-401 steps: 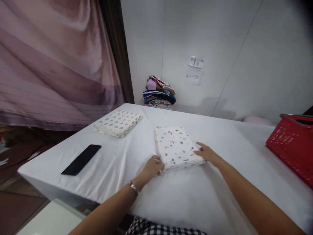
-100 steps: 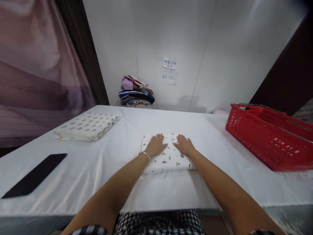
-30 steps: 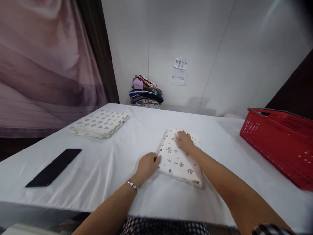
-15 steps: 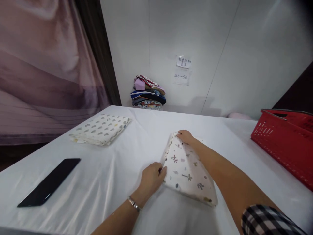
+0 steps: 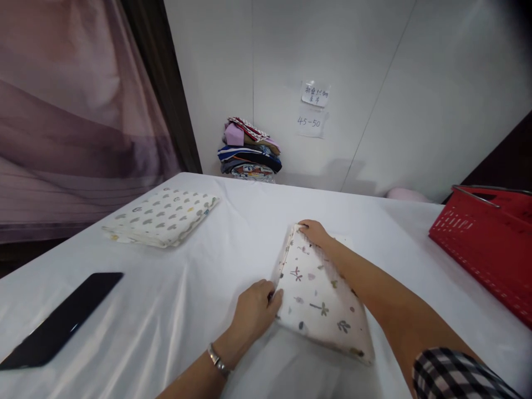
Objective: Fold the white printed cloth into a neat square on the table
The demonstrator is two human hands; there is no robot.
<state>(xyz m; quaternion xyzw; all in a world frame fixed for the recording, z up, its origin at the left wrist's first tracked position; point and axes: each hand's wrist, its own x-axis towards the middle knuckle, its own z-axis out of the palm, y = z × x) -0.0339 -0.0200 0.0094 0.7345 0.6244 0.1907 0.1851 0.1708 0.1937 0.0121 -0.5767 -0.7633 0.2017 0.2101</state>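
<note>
A folded white cloth (image 5: 320, 299) printed with small palms and leaves lies on the white-covered table, in front of me. At its near left edge, my left hand (image 5: 257, 305) is closed on the folded layers, thumb on top. My right hand (image 5: 313, 231) reaches across the cloth and grips its far left corner; the forearm hides part of the cloth's right side. To the left lies a second folded cloth (image 5: 166, 216), white with grey heart-like shapes, touched by neither hand.
A black flat slab (image 5: 62, 321) rests on the table (image 5: 233, 244) at the left. The red basket (image 5: 482, 233) stands at the right edge. Behind the table, a stack of folded fabrics (image 5: 249, 152) sits against the wall, below two paper notes (image 5: 311, 122). Pink curtain (image 5: 83, 111) hangs at left.
The view has shifted slightly, so the slab and the spotted cloth sit farther left in the picture. Both hands keep their holds on the palm-print cloth, which has hardly moved.
</note>
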